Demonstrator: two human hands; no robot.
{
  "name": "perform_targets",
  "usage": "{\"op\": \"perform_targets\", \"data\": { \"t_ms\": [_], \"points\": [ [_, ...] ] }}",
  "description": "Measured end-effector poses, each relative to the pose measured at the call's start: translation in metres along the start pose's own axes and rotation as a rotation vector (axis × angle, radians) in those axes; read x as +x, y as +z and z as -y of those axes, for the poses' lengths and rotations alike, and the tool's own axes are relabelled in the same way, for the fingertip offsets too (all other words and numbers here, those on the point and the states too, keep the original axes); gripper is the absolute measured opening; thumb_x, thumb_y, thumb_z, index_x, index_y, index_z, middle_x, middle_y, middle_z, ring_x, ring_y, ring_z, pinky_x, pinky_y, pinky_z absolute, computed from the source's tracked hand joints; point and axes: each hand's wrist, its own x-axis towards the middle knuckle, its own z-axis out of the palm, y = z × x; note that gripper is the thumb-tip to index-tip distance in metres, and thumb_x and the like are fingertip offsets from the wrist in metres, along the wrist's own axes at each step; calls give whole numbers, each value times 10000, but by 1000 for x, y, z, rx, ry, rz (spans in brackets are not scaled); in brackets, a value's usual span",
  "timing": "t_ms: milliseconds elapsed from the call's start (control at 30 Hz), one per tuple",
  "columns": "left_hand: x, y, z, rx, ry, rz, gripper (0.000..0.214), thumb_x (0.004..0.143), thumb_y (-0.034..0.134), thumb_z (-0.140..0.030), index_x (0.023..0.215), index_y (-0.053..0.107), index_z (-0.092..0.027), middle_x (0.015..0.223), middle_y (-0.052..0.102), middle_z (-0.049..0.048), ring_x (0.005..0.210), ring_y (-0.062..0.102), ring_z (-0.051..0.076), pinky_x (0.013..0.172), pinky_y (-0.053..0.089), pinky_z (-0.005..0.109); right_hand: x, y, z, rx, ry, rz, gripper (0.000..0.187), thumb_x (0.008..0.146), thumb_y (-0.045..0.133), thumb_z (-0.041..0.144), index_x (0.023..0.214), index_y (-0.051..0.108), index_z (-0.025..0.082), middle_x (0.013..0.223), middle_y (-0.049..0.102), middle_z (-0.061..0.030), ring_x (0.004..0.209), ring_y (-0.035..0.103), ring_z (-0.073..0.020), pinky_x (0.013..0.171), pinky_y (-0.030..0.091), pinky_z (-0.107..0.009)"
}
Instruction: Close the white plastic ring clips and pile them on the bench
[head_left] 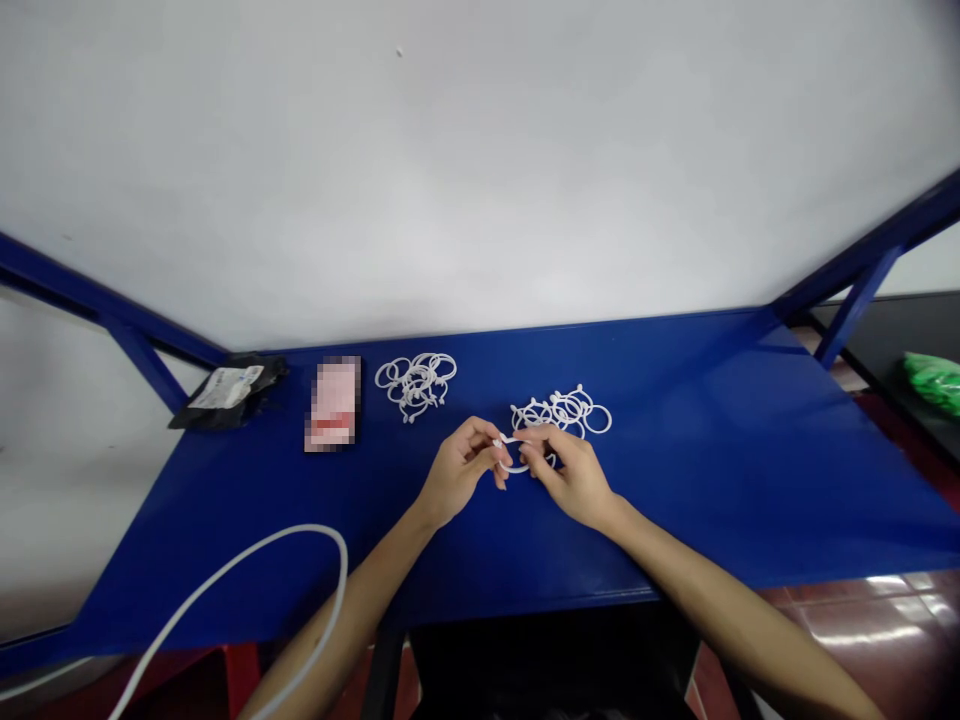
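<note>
Between my hands, just above the blue table, is a thin white ring [516, 470] with a small knob on it. The fingers of my left hand [463, 465] pinch the ring's left side, by the knob. My right hand [566, 470] is closed on the opposite side, thumb and forefinger close together. Right behind the right hand lies a loose pile of similar white rings [574, 408], several with little ball ends. A second tangled pile of white rings [416, 380] lies farther back, to the left of my hands.
On the blue table [712, 430], a pixelated pink box [332, 405] and a black plastic package with a white label [227, 388] lie at the left. A white cable [247, 555] arches over the front left. Blue frame bars rise at both sides, before a pale wall.
</note>
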Motion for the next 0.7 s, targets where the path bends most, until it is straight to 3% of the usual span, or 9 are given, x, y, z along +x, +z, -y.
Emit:
{"op": "perform_targets", "data": {
  "t_ms": [333,567,700],
  "points": [
    [0,-5,3,121,13,-47,295,787,799,-329,952,608,-175,675,688,-29,499,638,112,516,516,229,0,0,2,207,148,124,158,1000,565,338,976,637,199,695,624,30,533,614,-90,520,488,-212],
    [-1,-9,7,240,80,-4,248,825,766,-366,933,633,-186,662,664,-36,543,622,99,562,499,214,-1,-3,0,87,-53,172,149,1018,541,281,970,660,206,809,694,-12,620,637,-104,585,514,-227],
    [5,-15,4,570,194,-30,228,840,758,-391,922,661,-202,756,694,-8,653,646,134,645,513,254,1,-2,-4,-34,-93,118,129,1022,528,244,1006,651,209,902,730,-33,750,685,-136,694,548,-264]
  ]
}}
